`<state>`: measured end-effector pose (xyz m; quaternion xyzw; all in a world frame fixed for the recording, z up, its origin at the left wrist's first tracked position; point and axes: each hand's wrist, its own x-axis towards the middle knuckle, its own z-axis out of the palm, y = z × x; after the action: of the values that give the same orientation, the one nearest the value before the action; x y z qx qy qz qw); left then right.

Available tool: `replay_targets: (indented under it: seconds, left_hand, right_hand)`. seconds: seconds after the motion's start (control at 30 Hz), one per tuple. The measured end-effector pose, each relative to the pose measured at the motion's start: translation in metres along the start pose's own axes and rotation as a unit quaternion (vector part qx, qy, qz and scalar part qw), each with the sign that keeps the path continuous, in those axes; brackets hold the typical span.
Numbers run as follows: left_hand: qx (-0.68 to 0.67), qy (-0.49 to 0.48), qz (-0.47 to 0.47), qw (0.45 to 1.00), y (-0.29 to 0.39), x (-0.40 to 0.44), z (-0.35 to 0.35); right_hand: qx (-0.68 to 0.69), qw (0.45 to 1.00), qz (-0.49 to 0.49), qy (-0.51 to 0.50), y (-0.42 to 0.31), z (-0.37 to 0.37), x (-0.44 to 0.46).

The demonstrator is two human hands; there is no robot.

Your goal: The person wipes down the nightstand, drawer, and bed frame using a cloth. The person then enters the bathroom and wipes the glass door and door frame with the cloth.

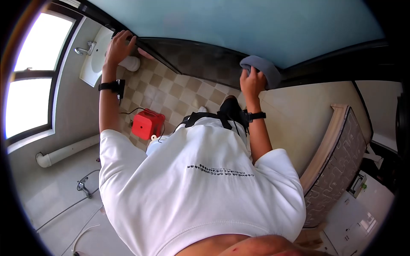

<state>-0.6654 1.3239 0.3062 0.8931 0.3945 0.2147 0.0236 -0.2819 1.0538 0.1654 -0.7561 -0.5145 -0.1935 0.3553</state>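
Observation:
My right hand grips a folded grey cloth, pressed against the dark lower frame of a frosted glass door. My left hand is at the door's left edge, its fingers curled over the dark frame; part of the grip is hidden. A black strap circles each wrist. The door stands at an angle in front of me, its dark glossy lower panel reflecting the tiles.
On the checkered tile floor stands a red box-like container with a dark cord. A white sink with a faucet is at left, below a window. A white pipe and shower valve line the wall. A mattress is at right.

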Motion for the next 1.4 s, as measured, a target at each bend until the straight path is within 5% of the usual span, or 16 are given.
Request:
replay_targets:
  seconds: [0.17,0.23,0.33,0.43,0.7,0.9,1.0,1.17,1.33,1.4]
  left_hand:
    - [0.076,-0.109,-0.085,0.987,0.006,0.014,-0.009]
    - [0.05,-0.122,-0.097,0.986,-0.008,0.02,-0.004]
    - [0.036,-0.099,-0.09,0.99,-0.023,0.017,0.012]
    - [0.059,-0.069,-0.058,0.994,-0.031,0.013,0.017]
    - [0.09,-0.035,-0.068,0.993,-0.01,-0.01,0.012]
    - [0.091,-0.188,-0.068,0.975,0.019,-0.023,-0.024]
    - [0.031,-0.213,-0.162,0.963,0.035,-0.022,-0.033]
    - [0.064,-0.119,-0.184,0.974,0.029,-0.047,-0.013]
    - [0.107,-0.038,-0.171,0.979,0.034,-0.051,-0.002]
    - [0.124,-0.02,-0.17,0.977,0.038,-0.052,0.0]
  right_hand:
    - [0.044,0.996,0.017,-0.077,-0.055,0.04,-0.002]
    - [0.068,0.993,-0.074,-0.055,-0.078,0.047,0.004]
    - [0.058,0.986,-0.008,-0.153,-0.086,0.044,0.007]
    - [0.022,0.998,-0.059,0.002,-0.04,0.031,0.01]
    - [-0.072,0.994,0.002,0.078,0.048,-0.039,0.008]
    - [0.099,0.994,0.027,0.041,-0.013,-0.026,0.026]
    - [0.189,0.982,-0.01,-0.013,-0.08,-0.03,0.062]
    - [0.196,0.971,-0.136,0.006,-0.149,-0.032,0.104]
    - [0.179,0.979,-0.098,-0.017,-0.132,-0.004,0.071]
    - [0.12,0.983,-0.054,-0.127,-0.129,-0.001,0.051]
